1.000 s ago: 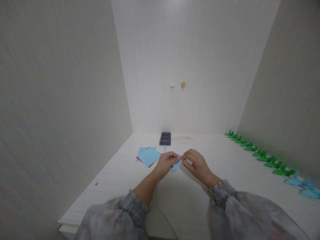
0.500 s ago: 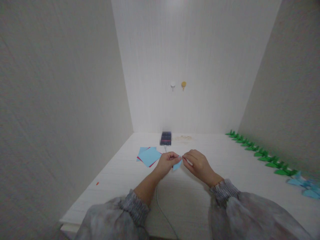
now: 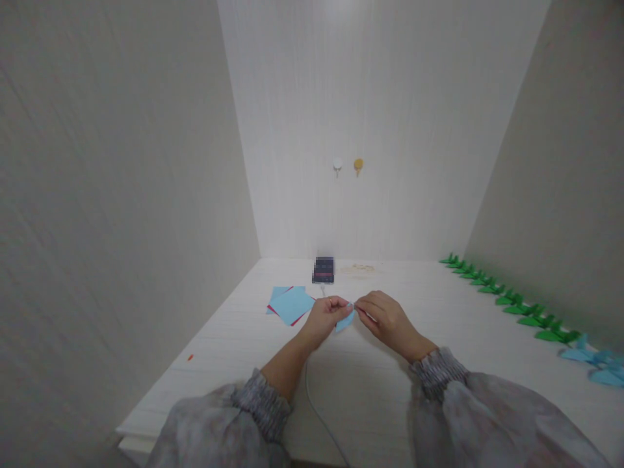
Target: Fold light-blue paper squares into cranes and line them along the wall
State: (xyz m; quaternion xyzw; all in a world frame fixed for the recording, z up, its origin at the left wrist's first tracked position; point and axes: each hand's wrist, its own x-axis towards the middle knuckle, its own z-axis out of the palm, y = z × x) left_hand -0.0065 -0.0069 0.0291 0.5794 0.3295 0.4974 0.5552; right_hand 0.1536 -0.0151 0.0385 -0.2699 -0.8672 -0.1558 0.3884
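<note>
A small folded light-blue paper piece (image 3: 345,319) is held just above the white table (image 3: 234,351), between both my hands. My left hand (image 3: 325,317) pinches its left side with fingers closed. From the right, my right hand (image 3: 385,317) pinches it too, thumb and fingers pressed together. A stack of light-blue paper sheets (image 3: 290,303) with a red sheet under it lies flat just left of my left hand.
A phone (image 3: 324,270) lies at the back of the table, with a cable (image 3: 319,409) running toward me. A row of green folded paper figures (image 3: 507,302) lines the right wall, followed by blue folded figures (image 3: 592,363). Two hooks (image 3: 347,166) hang on the back wall. A red scrap (image 3: 190,357) lies at left.
Both hands stay pinched on the blue paper piece almost in place; the fingers shift slightly as they work the fold.
</note>
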